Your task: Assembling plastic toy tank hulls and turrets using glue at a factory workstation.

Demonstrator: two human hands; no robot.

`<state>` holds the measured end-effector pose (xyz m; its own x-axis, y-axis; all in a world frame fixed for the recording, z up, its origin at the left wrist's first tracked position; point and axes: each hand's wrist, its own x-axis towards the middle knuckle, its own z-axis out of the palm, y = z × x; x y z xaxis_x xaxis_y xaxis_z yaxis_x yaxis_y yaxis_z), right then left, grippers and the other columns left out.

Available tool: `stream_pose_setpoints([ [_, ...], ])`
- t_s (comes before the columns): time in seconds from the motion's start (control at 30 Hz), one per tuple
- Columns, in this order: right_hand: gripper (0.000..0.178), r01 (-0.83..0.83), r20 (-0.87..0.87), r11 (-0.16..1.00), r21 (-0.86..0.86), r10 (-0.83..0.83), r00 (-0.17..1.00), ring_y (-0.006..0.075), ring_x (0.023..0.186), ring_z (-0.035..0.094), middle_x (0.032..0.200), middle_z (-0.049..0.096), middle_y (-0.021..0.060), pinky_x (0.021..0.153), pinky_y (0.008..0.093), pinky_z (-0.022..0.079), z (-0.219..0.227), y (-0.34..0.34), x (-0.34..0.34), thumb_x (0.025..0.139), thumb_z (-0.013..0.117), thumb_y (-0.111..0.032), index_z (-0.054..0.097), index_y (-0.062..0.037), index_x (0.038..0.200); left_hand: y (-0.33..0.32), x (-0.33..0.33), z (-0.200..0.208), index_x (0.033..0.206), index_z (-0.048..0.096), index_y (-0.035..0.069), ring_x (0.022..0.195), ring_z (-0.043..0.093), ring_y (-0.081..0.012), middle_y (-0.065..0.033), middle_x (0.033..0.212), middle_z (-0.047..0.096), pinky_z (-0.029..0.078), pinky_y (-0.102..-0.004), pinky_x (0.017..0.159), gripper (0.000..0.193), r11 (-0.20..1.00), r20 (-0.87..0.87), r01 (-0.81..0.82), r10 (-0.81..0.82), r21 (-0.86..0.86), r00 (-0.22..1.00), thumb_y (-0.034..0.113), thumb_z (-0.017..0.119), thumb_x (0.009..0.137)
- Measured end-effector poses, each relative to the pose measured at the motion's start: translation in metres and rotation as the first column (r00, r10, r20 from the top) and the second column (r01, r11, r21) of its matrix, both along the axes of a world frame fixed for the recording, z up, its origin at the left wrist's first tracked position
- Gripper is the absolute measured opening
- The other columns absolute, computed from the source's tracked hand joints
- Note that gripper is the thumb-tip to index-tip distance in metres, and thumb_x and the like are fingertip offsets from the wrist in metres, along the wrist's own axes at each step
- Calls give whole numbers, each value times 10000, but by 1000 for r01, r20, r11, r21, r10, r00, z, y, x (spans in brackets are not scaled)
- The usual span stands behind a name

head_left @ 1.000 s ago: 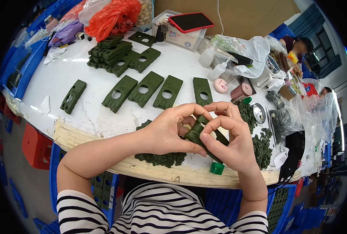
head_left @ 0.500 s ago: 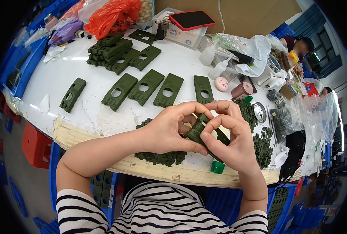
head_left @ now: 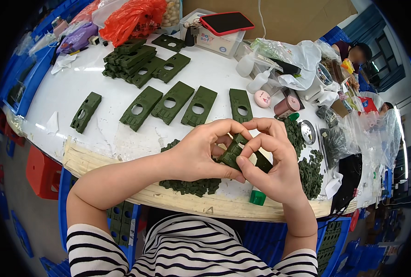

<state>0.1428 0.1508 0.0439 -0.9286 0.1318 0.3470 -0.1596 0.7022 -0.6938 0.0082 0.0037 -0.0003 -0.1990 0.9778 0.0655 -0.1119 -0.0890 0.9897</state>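
My left hand (head_left: 194,154) grips a dark green plastic model-vehicle hull piece (head_left: 231,153), its fingers behind and its thumb along the near edge. My right hand (head_left: 277,161) is closed on the same piece from the right, thumb and index finger pinched against its face; whether a small part sits between those fingertips is hidden. Beyond my hands, similar hull pieces with round holes lie in a row, among them a hull piece (head_left: 197,121) and another (head_left: 241,99). Below my left hand spreads a heap of small green parts (head_left: 191,187).
More small green parts (head_left: 310,175) lie at the right, beside a round metal lid (head_left: 307,132). A green cap (head_left: 257,197) stands near the wooden table edge (head_left: 99,161). Stacked hulls (head_left: 129,62), a red-cased phone (head_left: 227,23) and squeeze bottles (head_left: 259,81) are farther back.
My right thumb and fingers have shifted slightly against the hull piece, which has tilted a little. My left hand is nearly still.
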Motion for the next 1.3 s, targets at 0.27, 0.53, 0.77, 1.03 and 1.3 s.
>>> stream_pose_setpoints([
  [0.27, 127, -4, -14, 999, 48, 5, 1000, 279, 1044, 489, 1107, 588, 121, 923, 380, 382, 0, -1, 0, 695, 747, -93, 632, -65, 740, 1, 0, -3, 1253, 488, 16, 1144, 550, -125, -52, 1233, 521, 508, -252, 870, 632, 1000, -61, -7, 9, 28, 998, -58, 801, 709],
  [0.53, 138, -21, -17, 999, 29, 21, 1000, 275, 1029, 488, 1095, 586, 123, 909, 369, 388, 0, 0, 0, 718, 733, -84, 609, -57, 775, 1, 0, -3, 1248, 490, 16, 1115, 553, -112, -47, 1209, 531, 518, -239, 840, 637, 998, -84, -14, 19, 65, 996, -48, 819, 706],
  [0.77, 121, -4, -26, 1000, -15, 4, 1000, 270, 1022, 498, 1106, 583, 126, 887, 361, 398, -1, 0, -1, 737, 726, -70, 626, -55, 803, 2, 0, -2, 1244, 489, 13, 1109, 552, -117, -49, 1191, 532, 529, -247, 849, 635, 997, -89, 0, 7, 81, 996, -44, 827, 710],
  [1.03, 213, 91, -180, 949, 303, -37, 983, 332, 1124, 492, 1096, 600, 94, 960, 457, 409, 6, -11, 7, 664, 793, -41, 691, -94, 843, -1, 0, -1, 1261, 480, 19, 1121, 549, -133, -69, 1216, 520, 518, -266, 888, 622, 983, -171, -59, 89, 172, 981, -31, 806, 733],
  [1.3, 216, 86, -198, 944, 319, -23, 980, 326, 1107, 503, 1087, 612, 80, 940, 441, 427, 3, -10, 6, 655, 800, -32, 703, -95, 838, -2, 0, -2, 1262, 484, 15, 1082, 549, -120, -60, 1202, 506, 518, -263, 870, 623, 983, -223, -66, 104, 173, 969, -27, 807, 730],
])
